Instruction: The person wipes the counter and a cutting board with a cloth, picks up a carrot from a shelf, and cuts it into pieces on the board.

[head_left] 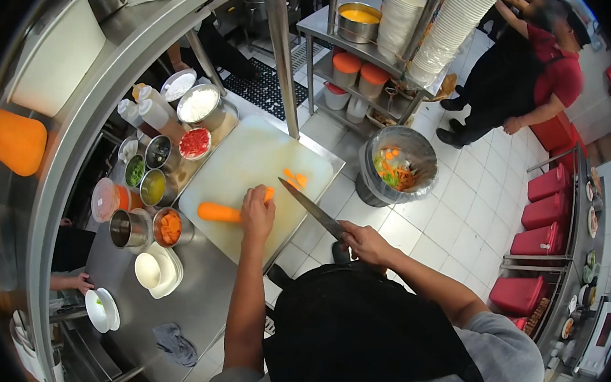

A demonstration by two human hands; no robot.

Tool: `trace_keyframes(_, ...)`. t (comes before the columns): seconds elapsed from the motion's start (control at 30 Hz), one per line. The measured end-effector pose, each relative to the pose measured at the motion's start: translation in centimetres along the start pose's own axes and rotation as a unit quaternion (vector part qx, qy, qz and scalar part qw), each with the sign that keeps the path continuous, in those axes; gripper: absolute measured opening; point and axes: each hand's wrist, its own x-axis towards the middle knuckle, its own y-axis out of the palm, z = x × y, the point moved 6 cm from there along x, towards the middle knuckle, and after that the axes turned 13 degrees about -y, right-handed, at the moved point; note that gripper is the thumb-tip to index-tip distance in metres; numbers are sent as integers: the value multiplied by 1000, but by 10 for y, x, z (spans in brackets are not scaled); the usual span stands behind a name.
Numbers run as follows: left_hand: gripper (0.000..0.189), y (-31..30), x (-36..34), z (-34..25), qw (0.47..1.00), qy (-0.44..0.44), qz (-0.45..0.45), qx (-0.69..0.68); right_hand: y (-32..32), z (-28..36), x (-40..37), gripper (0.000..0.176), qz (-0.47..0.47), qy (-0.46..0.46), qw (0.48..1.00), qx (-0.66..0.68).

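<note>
Apparently slicing carrot [218,212] on board [235,157], clamping it under left hand [256,215], gripping knife [314,210] in right hand [365,243]; next likely needing knife brought over carrot's cut end

Hiding part of the carrot [218,212] under the left hand [256,214], and part of the knife [312,208] within the right hand [367,243]!

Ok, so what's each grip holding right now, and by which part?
Right grip: the long grey metal knife, by its handle. Left grip: the long orange carrot, near the end towards the knife.
</note>
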Motion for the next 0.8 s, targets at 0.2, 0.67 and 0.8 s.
trace_keyframes(0.2,26,2,0,9,998,42,-51,-3,-7,23,4,58,5,-46,999,-24)
trace_keyframes(0.67,19,-7,-12,4,996,42,-57,-61,-5,37,39,72,89,-52,993,-62)
trace_keyframes(0.8,19,-6,-12,6,995,38,-63,-71,-6,40,40,72,83,-90,990,-76)
